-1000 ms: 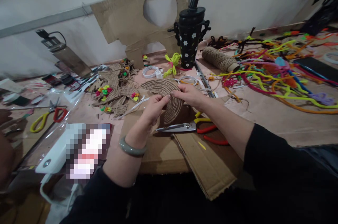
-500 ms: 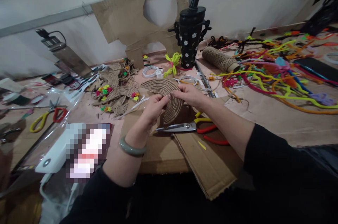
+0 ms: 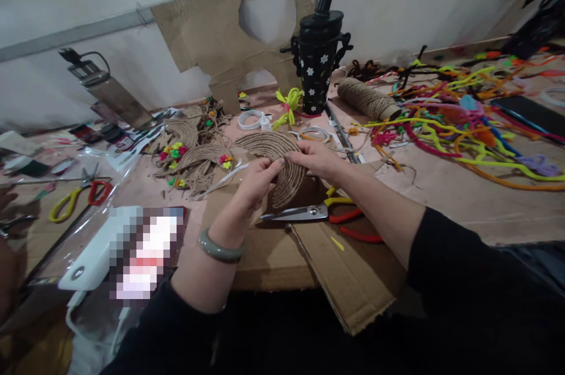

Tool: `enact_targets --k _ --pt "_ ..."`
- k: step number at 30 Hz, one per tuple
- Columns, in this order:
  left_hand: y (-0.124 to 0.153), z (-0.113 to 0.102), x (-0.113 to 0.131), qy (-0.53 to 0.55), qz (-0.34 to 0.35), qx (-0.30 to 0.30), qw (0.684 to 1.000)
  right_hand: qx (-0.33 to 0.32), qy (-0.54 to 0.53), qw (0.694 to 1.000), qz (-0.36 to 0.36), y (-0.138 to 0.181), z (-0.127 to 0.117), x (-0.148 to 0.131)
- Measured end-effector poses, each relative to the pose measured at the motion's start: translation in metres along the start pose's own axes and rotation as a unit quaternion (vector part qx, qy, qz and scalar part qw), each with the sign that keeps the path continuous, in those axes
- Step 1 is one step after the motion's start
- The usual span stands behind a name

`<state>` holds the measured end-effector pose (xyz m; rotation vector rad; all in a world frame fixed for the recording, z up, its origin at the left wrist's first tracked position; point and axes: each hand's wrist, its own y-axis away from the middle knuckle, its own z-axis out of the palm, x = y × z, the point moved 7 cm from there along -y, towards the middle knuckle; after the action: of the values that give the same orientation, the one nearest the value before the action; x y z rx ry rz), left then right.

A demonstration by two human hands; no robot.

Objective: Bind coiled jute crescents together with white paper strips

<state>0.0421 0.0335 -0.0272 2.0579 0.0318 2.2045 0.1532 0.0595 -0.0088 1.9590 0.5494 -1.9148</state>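
Observation:
Between my two hands is an arch of brown twine rows (image 3: 289,183), curved like a rainbow and raised over a cardboard sheet. My left hand (image 3: 260,179) pinches its inner edge, thumb on top. From the other side my right hand (image 3: 320,158) grips it, the two thumbs nearly meeting. Some fingers are hidden behind the arch. Just below lie large scissors (image 3: 311,213) with red and yellow handles. To the left rests a heap of similar twine arches (image 3: 207,155), some trimmed with small coloured flowers.
A black flowered tumbler (image 3: 318,63) and a twine spool (image 3: 368,99) stand behind my hands. Colourful pipe cleaners (image 3: 441,128) and a dark phone (image 3: 536,116) lie right. Left are a bottle (image 3: 117,98), smaller scissors (image 3: 82,192) and a white power bank (image 3: 92,257). Cardboard (image 3: 282,257) covers the table edge.
My hands and the twine arch keep the same place and grip. At the far left edge, a blurred dark shape, perhaps another person's arm, has come further into view.

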Motion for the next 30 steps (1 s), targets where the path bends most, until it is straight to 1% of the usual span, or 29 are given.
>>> enact_targets --k 11,23,30 --pt "0.0007 0.0002 0.0001 0.003 -0.004 0.004 1.000 -0.007 0.003 1.000 -0.010 -0.0013 -0.0008 0.0011" --pt "0.0004 0.0004 0.0005 0.003 -0.008 0.007 1.000 0.000 0.003 1.000 0.008 -0.0010 -0.0008 0.0023" --pt "0.0001 -0.0005 -0.0013 0.007 -0.007 0.006 1.000 0.000 0.007 1.000 -0.009 -0.0017 -0.0015 0.0007"
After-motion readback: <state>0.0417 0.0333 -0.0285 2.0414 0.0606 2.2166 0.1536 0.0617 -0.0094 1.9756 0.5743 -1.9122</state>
